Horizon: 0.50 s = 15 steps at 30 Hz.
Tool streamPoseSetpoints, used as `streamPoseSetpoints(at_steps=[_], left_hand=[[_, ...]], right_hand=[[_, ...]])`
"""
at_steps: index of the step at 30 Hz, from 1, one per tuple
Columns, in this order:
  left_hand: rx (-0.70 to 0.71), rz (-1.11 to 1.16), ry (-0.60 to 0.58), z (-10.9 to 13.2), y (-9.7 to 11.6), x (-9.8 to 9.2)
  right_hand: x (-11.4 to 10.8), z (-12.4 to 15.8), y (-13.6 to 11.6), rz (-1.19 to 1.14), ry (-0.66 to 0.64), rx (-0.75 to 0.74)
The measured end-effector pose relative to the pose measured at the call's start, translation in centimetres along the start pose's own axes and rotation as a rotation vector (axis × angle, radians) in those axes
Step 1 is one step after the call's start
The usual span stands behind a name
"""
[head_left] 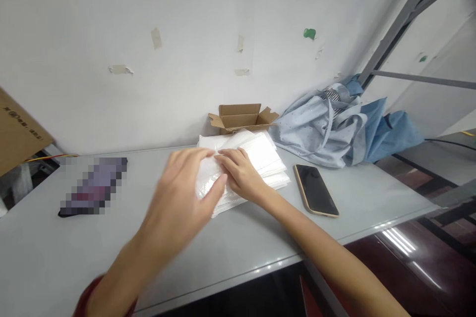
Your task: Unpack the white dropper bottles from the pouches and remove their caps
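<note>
A stack of clear and white plastic bags (260,156) lies on the grey table (241,247), in front of a small open cardboard box (241,118). My left hand (182,198) is over the left end of the stack, its thumb and fingers pinched on the top bag. My right hand (241,173) rests flat on the stack with its fingers stretched out, touching the same bag beside the left hand.
A black phone (316,190) lies just right of the stack. Blue cloth (345,129) is heaped at the back right by a metal frame (401,20). A blurred dark object (92,185) sits at the left. A cardboard sheet (18,133) leans at the far left.
</note>
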<state>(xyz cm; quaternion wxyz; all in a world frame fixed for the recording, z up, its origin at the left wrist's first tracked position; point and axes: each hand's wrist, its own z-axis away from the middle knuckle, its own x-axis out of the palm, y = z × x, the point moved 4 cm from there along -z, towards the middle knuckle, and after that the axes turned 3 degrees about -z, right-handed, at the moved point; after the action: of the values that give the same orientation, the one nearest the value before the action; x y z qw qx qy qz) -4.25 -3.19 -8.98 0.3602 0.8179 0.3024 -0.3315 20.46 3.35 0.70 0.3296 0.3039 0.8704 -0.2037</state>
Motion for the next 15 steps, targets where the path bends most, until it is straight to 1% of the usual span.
streamPoseSetpoints(at_steps=[1,2,3,4,5,6,7,8,10,11,13,14,15], left_hand=[[0.007,-0.048,-0.059,-5.1,2.5,0.1],[0.011,-0.100,-0.131,-9.6,4.9,0.3],[0.014,-0.150,-0.205,-13.0,7.2,0.6],[0.018,-0.189,-0.264,-15.4,9.1,0.9],[0.008,-0.230,-0.326,-16.8,10.5,1.3],[0.000,-0.265,-0.363,-17.4,11.5,1.7],[-0.010,-0.298,-0.386,-17.5,12.0,2.0],[-0.018,-0.323,-0.399,-17.3,12.2,2.1],[-0.031,-0.346,-0.414,-17.1,12.0,1.9],[-0.030,-0.340,-0.424,-17.4,11.7,1.6],[-0.015,-0.310,-0.433,-18.7,11.1,0.5],[0.027,-0.292,-0.420,-19.7,10.9,-0.2],[0.088,-0.266,-0.418,-20.7,10.9,-0.7]], right_hand=[[-0.2,0.0,0.4,-0.043,0.050,0.003],[-0.5,0.0,0.7,-0.079,0.101,0.013],[-0.8,-0.1,1.2,-0.103,0.148,0.031],[-1.2,-0.2,1.7,-0.112,0.187,0.057],[-1.6,-0.2,2.2,-0.107,0.218,0.086],[-2.0,-0.3,2.7,-0.088,0.242,0.122],[-2.5,-0.3,3.3,-0.059,0.266,0.165],[-3.1,-0.3,4.1,-0.026,0.288,0.224],[-4.3,-0.1,6.2,0.030,0.351,0.386],[-5.0,0.3,7.4,0.042,0.398,0.480],[-6.2,1.2,10.1,0.008,0.488,0.671],[-6.7,1.8,11.4,-0.029,0.517,0.770],[-6.8,2.3,12.7,-0.081,0.504,0.857]])
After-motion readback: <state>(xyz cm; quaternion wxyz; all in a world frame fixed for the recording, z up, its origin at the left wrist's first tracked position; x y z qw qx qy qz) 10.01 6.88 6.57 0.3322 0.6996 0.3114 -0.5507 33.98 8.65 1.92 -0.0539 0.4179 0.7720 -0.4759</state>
